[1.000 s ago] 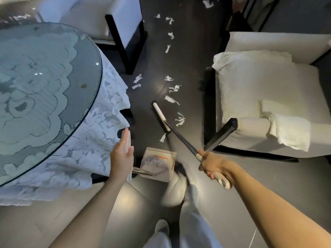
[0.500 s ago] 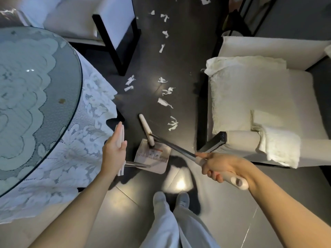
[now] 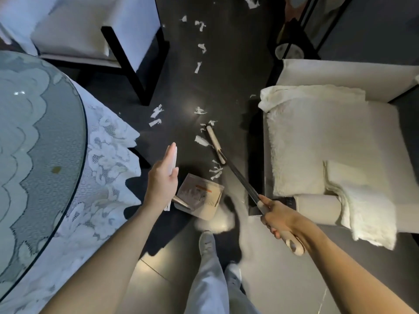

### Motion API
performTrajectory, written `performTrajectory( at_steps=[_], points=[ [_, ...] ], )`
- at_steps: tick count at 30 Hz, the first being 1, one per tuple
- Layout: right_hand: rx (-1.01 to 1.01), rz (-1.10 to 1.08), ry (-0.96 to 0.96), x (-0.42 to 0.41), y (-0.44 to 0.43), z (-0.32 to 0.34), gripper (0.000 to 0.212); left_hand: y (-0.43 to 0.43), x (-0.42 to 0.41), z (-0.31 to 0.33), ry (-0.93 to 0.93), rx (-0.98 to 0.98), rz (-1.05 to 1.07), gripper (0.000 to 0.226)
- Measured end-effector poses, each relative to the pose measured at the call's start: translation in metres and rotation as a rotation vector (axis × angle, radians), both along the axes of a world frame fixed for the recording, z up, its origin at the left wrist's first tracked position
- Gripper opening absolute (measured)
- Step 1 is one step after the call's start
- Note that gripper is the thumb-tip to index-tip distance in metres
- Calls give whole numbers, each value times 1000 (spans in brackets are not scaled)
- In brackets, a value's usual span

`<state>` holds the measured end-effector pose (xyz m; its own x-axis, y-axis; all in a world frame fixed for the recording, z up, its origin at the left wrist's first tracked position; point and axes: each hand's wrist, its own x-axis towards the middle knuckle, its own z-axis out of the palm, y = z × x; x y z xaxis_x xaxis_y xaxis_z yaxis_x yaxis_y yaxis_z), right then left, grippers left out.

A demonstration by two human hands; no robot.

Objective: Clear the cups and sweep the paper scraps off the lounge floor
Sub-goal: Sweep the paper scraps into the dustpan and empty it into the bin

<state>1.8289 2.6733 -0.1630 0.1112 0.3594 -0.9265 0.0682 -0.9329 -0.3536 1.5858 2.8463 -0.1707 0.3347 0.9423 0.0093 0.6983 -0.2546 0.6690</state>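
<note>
Sweeping barely begun: paper scraps (image 3: 201,141) trailing up the floor (image 3: 226,64) past the broom (image 3: 215,143) head, with the dustpan (image 3: 199,199) set just short of them. Right hand (image 3: 280,219) fingers wrapped round broom handle; left hand (image 3: 162,180) gripping dustpan's upright handle. No cups in view.

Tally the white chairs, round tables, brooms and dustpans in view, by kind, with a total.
White chairs: 2 (right chair, far-left chair)
Round table: 1
Broom: 1
Dustpan: 1
Total: 5
</note>
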Motion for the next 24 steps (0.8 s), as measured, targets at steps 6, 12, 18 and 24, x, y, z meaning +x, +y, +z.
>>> performTrajectory(
  at_steps=[6, 12, 18, 24],
  points=[
    [-110, -152, 224, -27, 14, 13, 37, 26, 14, 2, -59, -31, -8, 67],
    [-108, -154, 274, -10, 41, 50, 51, 48, 20, 6, -102, -33, 56, 67],
    [114, -26, 2, 14, 106, 52, 55, 83, 31, 10, -143, -33, 114, 67],
    [221, 146, -173, 62, 208, 38, 65, 124, 61, 15, -90, -40, 131, 69]
  ],
)
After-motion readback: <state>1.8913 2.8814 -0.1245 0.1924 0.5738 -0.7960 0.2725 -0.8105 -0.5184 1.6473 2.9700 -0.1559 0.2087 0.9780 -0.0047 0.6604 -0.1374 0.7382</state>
